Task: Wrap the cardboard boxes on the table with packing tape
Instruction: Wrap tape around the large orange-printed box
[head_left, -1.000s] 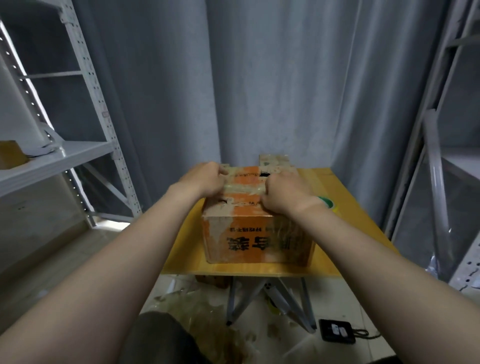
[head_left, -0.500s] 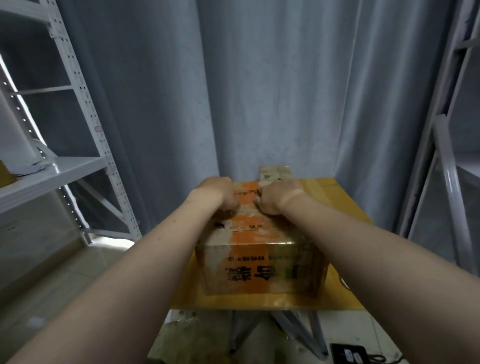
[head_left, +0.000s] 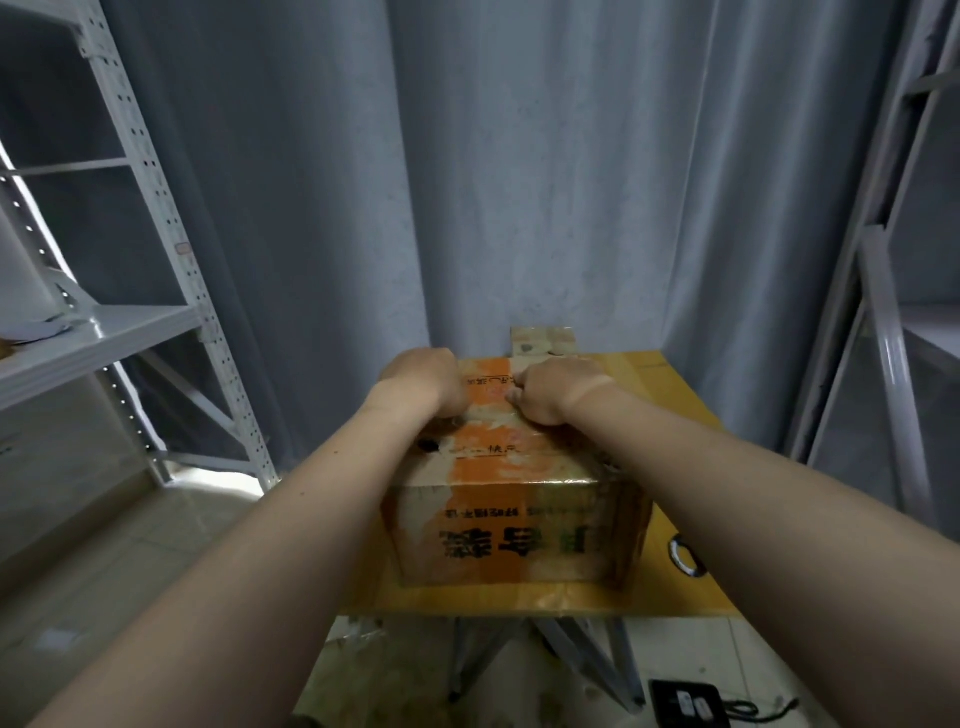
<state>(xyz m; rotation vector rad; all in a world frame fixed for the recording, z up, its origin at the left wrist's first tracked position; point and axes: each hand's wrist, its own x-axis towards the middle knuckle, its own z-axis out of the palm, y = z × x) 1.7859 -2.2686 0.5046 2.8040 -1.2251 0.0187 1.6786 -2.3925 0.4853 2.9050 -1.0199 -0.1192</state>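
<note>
A grey curtain (head_left: 519, 182) fills the background from top to desk level, with a white metal shelving rack (head_left: 104, 332) standing at the left and a second rack (head_left: 883, 312) at the right. Between them, against the curtain, sits a small yellow-topped desk (head_left: 675, 395) on metal legs. The cardboard box (head_left: 509, 535) takes up most of the desk's left and middle – worn brown card with an orange band running over its top and down its near face, and dark printed characters on that face. Behind it, at the far edge of the desk, a further piece of cardboard (head_left: 543, 342) pokes up. Both hands rest on top of the box, close together on either side of the orange band: the left hand (head_left: 423, 384) knuckles-up with its fingers tucked under, the right hand (head_left: 558, 392) with its fingers (head_left: 514, 396) curled down onto the lid. Whether either hand pinches anything cannot be told – the fingertips are hidden. A roll of tape (head_left: 685, 556) lies on the desk just right of the box, partly covered by the right forearm. On the floor below lies a small black device (head_left: 685, 704) with a cable.
</note>
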